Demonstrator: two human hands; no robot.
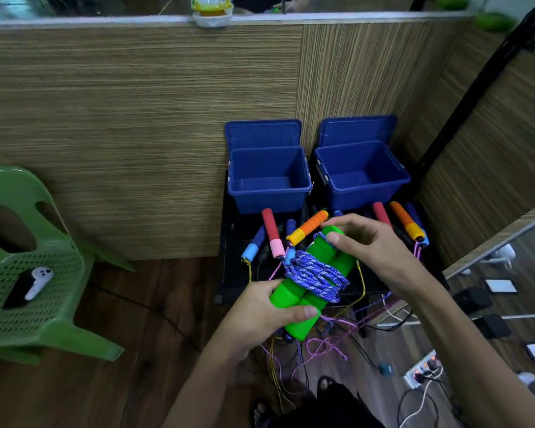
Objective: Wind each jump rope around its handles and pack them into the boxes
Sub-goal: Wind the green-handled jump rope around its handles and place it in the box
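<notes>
Cut off at left: green plastic chair, only part of seat and legs in frame, white controller lying on a dark flat item on the seat. Wood-grain partition filled the background, top ledge cropped, yellow-lidded container on it only partly seen. Lower right blurred: power strip with lit switches, cables trailing off frame.

Sat side by side on a black low table against the partition: two blue boxes, left box and right box, both open, lids leaned upright behind, nothing seen inside. Table surface mostly hidden by handles and hands.

Lay just in front of the boxes: loose foam handles — red and pink handle, orange and yellow handle, another orange and yellow handle, blue ones partly buried. Count unclear, several overlapped. Pink and yellow cords hung off the table edge in a tangle, ends lost behind the arms.

Held above the table's front edge: pair of bright green handles, pressed together lengthwise, tilted, purple-blue braided rope coiled round their middle in several turns.

Left hand gripped the lower end of the green pair, thumb across the front. Right hand at the upper end, fingers curled, probably pinching the rope there; contact point hidden by the fingertips.
</notes>
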